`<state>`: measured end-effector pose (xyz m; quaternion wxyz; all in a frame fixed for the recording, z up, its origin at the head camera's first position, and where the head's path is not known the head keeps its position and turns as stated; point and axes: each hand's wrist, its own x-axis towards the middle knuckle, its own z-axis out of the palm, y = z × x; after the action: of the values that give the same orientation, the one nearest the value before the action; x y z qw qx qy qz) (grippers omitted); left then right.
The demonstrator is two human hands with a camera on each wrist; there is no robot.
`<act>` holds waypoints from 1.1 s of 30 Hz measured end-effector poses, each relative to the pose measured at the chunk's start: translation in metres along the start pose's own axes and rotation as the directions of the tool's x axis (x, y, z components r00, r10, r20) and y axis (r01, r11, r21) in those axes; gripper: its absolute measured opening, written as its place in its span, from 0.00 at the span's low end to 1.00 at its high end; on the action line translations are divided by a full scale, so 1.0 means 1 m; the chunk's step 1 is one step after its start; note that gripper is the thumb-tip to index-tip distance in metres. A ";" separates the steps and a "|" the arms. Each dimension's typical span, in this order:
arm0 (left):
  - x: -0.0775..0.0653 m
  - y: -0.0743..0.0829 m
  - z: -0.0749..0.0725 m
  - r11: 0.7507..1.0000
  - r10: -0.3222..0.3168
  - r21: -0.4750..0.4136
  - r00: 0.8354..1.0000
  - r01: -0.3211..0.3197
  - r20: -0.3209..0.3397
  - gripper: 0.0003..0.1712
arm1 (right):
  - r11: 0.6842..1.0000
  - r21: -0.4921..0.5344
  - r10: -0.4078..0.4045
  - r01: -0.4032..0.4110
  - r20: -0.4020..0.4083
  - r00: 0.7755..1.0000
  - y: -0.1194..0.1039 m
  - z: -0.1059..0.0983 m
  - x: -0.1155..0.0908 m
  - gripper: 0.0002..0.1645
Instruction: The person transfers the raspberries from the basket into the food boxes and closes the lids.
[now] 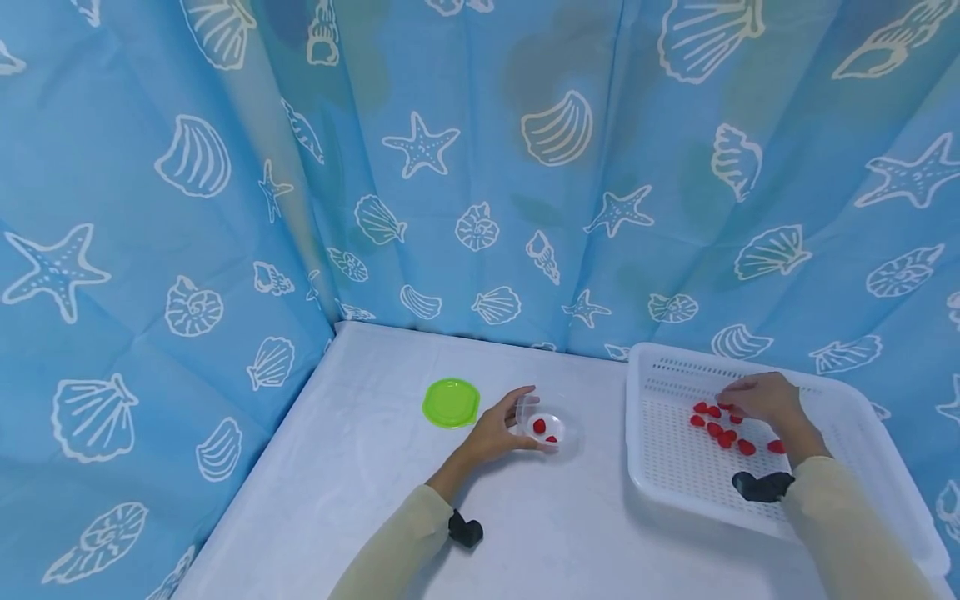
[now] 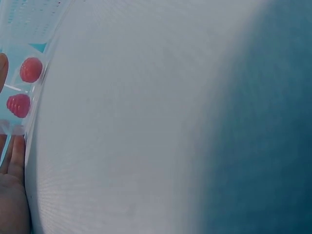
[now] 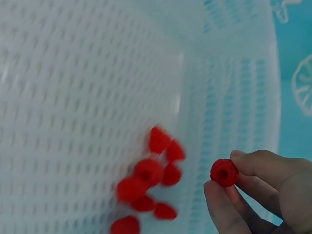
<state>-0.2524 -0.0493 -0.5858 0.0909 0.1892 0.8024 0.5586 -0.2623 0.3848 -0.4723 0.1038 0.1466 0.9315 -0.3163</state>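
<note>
My left hand (image 1: 491,431) grips the side of a small clear plastic container (image 1: 567,433), fingers behind it and thumb at the front. Two raspberries lie inside, one a red raspberry (image 2: 31,70) near the wall and the other a raspberry (image 2: 18,106) closer to the fingers. Over the white basket (image 1: 660,492) at the right, my right hand (image 1: 767,402) pinches a raspberry (image 3: 224,172) between thumb and fingertips, its hollow end showing in the right wrist view. Several more raspberries (image 3: 148,172) lie loose on the basket's perforated floor below.
A bright green lid (image 1: 451,403) lies flat on the white table (image 1: 375,500), left of the container. Behind the table hangs a blue curtain (image 1: 480,167) printed with shells and starfish. The basket's raised rim (image 1: 633,417) stands between the container and the loose raspberries.
</note>
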 end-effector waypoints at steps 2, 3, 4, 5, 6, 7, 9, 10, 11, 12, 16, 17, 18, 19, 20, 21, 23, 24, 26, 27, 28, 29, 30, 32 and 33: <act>0.000 0.000 -0.001 1.000 0.006 -0.005 1.000 -0.006 0.003 0.54 | 0.999 -0.006 -0.038 0.038 -0.011 0.999 -0.009 0.003 -0.001 0.33; 0.000 0.000 -0.001 1.000 0.007 -0.008 1.000 -0.007 0.004 0.54 | 0.998 -0.003 -0.057 0.057 -0.010 0.998 -0.014 0.003 -0.001 0.33; 0.000 0.000 -0.001 1.000 0.007 -0.012 1.000 -0.007 0.004 0.54 | 0.997 -0.002 -0.071 0.071 -0.008 0.997 -0.019 0.004 -0.002 0.33; -0.001 0.000 -0.001 1.000 0.006 -0.015 1.000 -0.006 0.003 0.53 | 0.996 -0.003 -0.087 0.087 -0.010 0.996 -0.025 0.006 -0.003 0.33; -0.001 0.000 -0.002 1.000 0.005 -0.014 1.000 -0.005 0.000 0.53 | 0.994 -0.001 -0.107 0.107 -0.015 0.994 -0.031 0.007 -0.005 0.33; -0.001 0.000 -0.002 1.000 0.002 -0.012 1.000 -0.002 -0.001 0.53 | 0.992 0.003 -0.128 0.129 -0.022 0.991 -0.037 0.008 -0.006 0.33; -0.001 0.000 -0.002 1.000 0.004 -0.008 1.000 -0.004 -0.003 0.53 | 0.985 0.012 -0.169 0.170 -0.041 0.985 -0.049 0.012 -0.011 0.33; -0.001 0.000 -0.002 1.000 0.006 -0.006 1.000 -0.006 -0.002 0.53 | 0.982 0.016 -0.188 0.189 -0.054 0.981 -0.054 0.014 -0.013 0.32; -0.001 0.000 -0.002 1.000 0.010 -0.003 1.000 -0.010 -0.002 0.53 | 0.978 0.018 -0.208 0.210 -0.067 0.976 -0.060 0.017 -0.015 0.31; 0.000 -0.001 -0.001 1.000 0.013 0.002 1.000 -0.013 0.000 0.53 | 0.973 0.025 -0.227 0.230 -0.074 0.971 -0.066 0.019 -0.018 0.30; 0.000 -0.001 -0.001 1.000 0.018 0.011 1.000 -0.018 0.000 0.54 | 0.951 0.056 -0.297 0.303 -0.085 0.951 -0.089 0.031 -0.029 0.27; 0.000 -0.001 -0.001 1.000 0.016 0.014 1.000 -0.016 -0.001 0.54 | 0.946 0.063 -0.313 0.318 -0.083 0.946 -0.095 0.034 -0.032 0.27; 0.000 0.000 -0.001 1.000 0.015 0.016 1.000 -0.015 -0.002 0.54 | 0.938 0.071 -0.333 0.338 -0.083 0.939 -0.101 0.037 -0.034 0.26; 0.000 0.000 0.000 1.000 0.014 0.017 1.000 -0.013 -0.003 0.53 | 0.931 0.078 -0.350 0.356 -0.081 0.933 -0.107 0.040 -0.036 0.24; 0.000 0.000 0.000 1.000 0.013 0.016 1.000 -0.013 -0.004 0.53 | 0.925 0.082 -0.365 0.371 -0.078 0.928 -0.113 0.044 -0.038 0.23; 0.000 0.000 0.000 1.000 0.012 0.016 1.000 -0.012 -0.007 0.53 | 0.919 0.087 -0.379 0.384 -0.073 0.923 -0.119 0.048 -0.040 0.22; 0.000 0.001 0.000 1.000 0.011 0.016 1.000 -0.010 -0.010 0.53 | 0.909 0.099 -0.400 0.404 -0.056 0.915 -0.131 0.056 -0.042 0.20; 0.000 0.002 0.000 1.000 0.010 0.017 1.000 -0.010 -0.011 0.53 | 0.905 0.106 -0.409 0.412 -0.045 0.911 -0.136 0.061 -0.043 0.19; 0.000 0.003 0.000 1.000 0.007 0.015 1.000 -0.007 -0.014 0.53 | 0.902 0.113 -0.417 0.416 -0.018 0.909 -0.146 0.070 -0.046 0.19; 0.000 0.003 0.000 1.000 0.003 0.016 1.000 -0.003 -0.017 0.53 | 0.901 0.115 -0.421 0.419 -0.006 0.907 -0.151 0.075 -0.047 0.18; 0.000 0.003 0.000 1.000 0.001 0.016 1.000 -0.001 -0.018 0.53 | 0.897 0.115 -0.431 0.428 0.006 0.902 -0.155 0.080 -0.048 0.18; 0.000 0.003 0.000 1.000 -0.001 0.015 1.000 0.001 -0.019 0.52 | 0.892 0.115 -0.441 0.437 0.017 0.897 -0.159 0.085 -0.049 0.17; -0.001 0.003 0.000 1.000 -0.002 0.017 1.000 0.003 -0.021 0.52 | 0.887 0.116 -0.453 0.447 0.026 0.891 -0.162 0.090 -0.050 0.16; -0.001 0.003 0.000 1.000 -0.004 0.018 1.000 0.004 -0.022 0.53 | 0.874 0.116 -0.478 0.471 0.036 0.878 -0.169 0.101 -0.052 0.14; -0.002 0.002 0.000 1.000 -0.004 0.016 1.000 0.005 -0.023 0.53 | 0.870 0.117 -0.487 0.480 0.042 0.872 -0.172 0.105 -0.054 0.13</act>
<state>-0.2503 -0.0490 -0.5841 0.0815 0.1819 0.8084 0.5539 -0.2596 0.1783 -0.4428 0.0461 -0.0971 0.9168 -0.3845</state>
